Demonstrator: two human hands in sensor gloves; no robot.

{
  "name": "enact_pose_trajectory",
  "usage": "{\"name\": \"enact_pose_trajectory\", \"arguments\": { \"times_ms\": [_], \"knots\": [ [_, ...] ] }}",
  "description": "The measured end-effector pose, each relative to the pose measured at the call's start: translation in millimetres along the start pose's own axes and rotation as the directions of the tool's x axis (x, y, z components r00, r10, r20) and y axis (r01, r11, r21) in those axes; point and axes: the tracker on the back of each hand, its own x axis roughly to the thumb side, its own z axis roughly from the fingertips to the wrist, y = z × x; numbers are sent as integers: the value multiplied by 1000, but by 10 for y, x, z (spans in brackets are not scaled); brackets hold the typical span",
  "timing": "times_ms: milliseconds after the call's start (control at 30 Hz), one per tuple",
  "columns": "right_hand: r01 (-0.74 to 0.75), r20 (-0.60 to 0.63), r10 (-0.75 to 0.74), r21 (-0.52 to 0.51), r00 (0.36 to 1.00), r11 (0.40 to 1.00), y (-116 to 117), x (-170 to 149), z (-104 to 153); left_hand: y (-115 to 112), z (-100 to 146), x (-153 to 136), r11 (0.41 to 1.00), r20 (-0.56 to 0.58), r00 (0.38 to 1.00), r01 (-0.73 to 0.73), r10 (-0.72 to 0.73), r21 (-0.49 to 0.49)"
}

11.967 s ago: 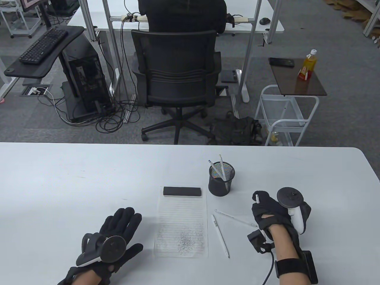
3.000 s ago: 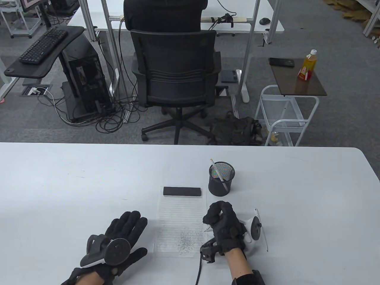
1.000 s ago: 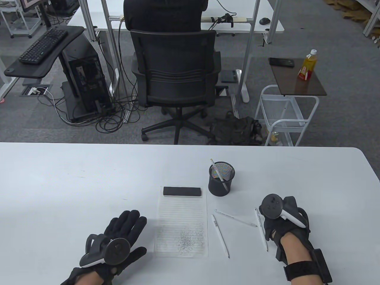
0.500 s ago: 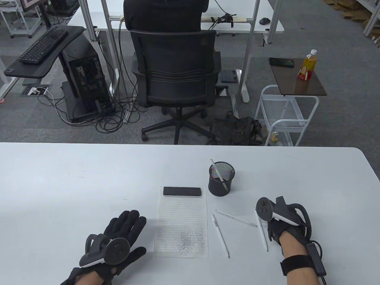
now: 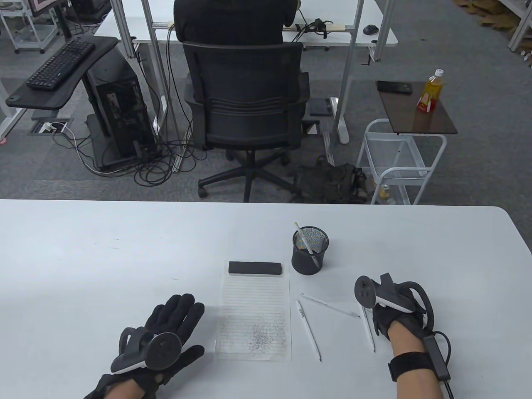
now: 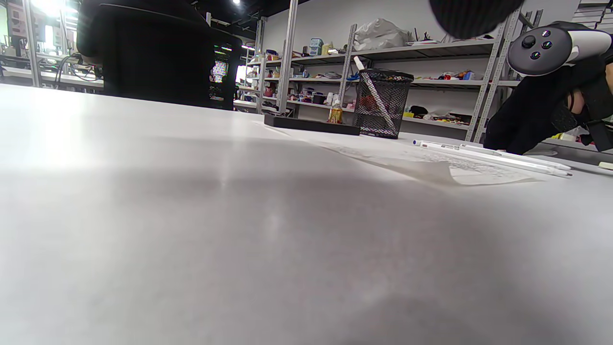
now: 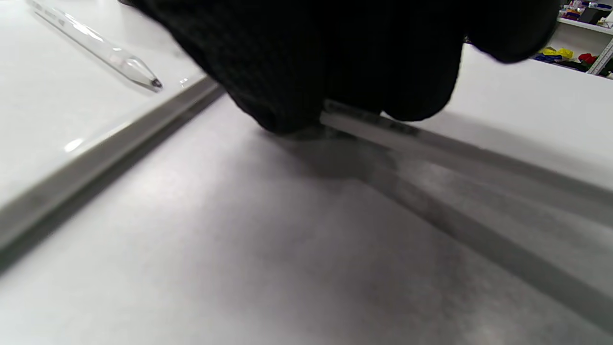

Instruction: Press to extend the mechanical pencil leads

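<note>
Three white mechanical pencils lie on the white table (image 5: 124,249) right of the lined paper (image 5: 253,316): one beside the paper (image 5: 309,330), one slanted (image 5: 330,305), one rightmost (image 5: 368,330). Another pencil (image 5: 305,245) stands in the black mesh cup (image 5: 309,251). My right hand (image 5: 384,318) is curled down over the rightmost pencil. In the right wrist view its fingertips (image 7: 287,86) pinch that pencil (image 7: 368,122), which lies on the table. My left hand (image 5: 183,324) rests flat and empty left of the paper.
A black bar (image 5: 254,268) lies on the paper's top edge. The paper carries scribbled pencil marks low down. In the left wrist view the cup (image 6: 380,103), the pencils (image 6: 493,158) and my right hand (image 6: 527,120) show. An office chair (image 5: 245,104) stands beyond the far edge.
My right hand has rolled to the left and lowered its fingers onto the rightmost pencil. The pencil has not moved. My left hand has stayed still.
</note>
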Motion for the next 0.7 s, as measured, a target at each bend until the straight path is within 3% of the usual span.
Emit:
{"name": "enact_pose_trajectory", "arguments": {
  "times_ms": [333,433,533,700],
  "knots": [
    [-14,-3,14,8,1000,1000,-4,13,13,3,1,3,1000,2,1000,5,-5,3],
    [5,-30,-4,20,1000,1000,-110,-7,22,10,6,1,1000,2,1000,3,-3,9],
    [96,-35,-102,-147,994,985,-437,7,47,10,4,-3,1000,0,1000,8,-8,11],
    [340,51,-346,-356,937,870,-1019,249,-88,8,9,-7,1000,-5,1000,8,-8,8]
  ]
}}
